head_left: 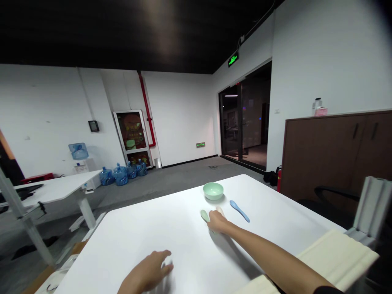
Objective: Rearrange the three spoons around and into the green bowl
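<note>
My right hand (pixel 218 222) reaches over the white table, its fingers closed around the handle of a pale green spoon (pixel 204 214). The spoon's rounded end points away from me, and my fingers cover part of its handle. Just behind that hand shows a cream spoon (pixel 219 210), mostly hidden by it. To the right lies a blue spoon (pixel 240 211). A mint green bowl (pixel 213 191) stands upright beyond the spoons. My left hand (pixel 150 270) is held over the near part of the table, thumb and fingers apart, with nothing in it.
The white table (pixel 128 228) has a far edge just past the bowl. Cream folded material (pixel 337 255) is at its near right corner, by a metal profile post (pixel 372 206). Another desk (pixel 64 188) stands left, with several water jugs (pixel 120 174) on the floor behind.
</note>
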{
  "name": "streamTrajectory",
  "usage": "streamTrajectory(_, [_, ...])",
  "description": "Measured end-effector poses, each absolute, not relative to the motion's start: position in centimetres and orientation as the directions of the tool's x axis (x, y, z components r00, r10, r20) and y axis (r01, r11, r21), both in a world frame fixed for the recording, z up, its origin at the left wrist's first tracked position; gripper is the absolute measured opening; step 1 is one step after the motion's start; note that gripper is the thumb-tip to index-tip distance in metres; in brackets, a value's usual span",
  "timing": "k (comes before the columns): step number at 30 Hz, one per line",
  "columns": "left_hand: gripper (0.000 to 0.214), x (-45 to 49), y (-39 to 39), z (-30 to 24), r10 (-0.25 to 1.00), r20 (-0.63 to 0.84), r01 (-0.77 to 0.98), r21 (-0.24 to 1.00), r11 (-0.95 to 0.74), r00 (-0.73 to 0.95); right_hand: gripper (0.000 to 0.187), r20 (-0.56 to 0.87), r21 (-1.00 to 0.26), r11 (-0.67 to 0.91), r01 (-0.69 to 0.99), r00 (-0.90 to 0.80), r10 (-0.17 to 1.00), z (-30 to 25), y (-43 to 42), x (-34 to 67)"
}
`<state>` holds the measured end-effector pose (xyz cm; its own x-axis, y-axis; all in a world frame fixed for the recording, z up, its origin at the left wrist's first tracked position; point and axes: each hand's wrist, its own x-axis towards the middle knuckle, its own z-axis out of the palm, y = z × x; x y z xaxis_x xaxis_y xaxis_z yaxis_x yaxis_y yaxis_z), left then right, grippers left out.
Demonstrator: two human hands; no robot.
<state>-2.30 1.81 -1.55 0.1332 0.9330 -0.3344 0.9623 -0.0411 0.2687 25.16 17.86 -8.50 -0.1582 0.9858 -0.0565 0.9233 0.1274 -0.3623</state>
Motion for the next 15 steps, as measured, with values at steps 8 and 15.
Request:
streamTrajectory(8, [0.058,-2.08,1.79,-1.31,0.925,-0.360,0.968,0.249,-0.029,0.120,0.010,-0.062,-0.333,0.140,0.932,-0.170,0.983,-7.99,17.52,25.00])
streamTrajectory(15, [0.058,-2.15,1.79,-1.41,0.927,-0.350,0.965,0.257,-0.047,0.138,0.015,-0.080,-0.299,0.150,0.942,-0.182,0.980,-7.79,17.30,25.00])
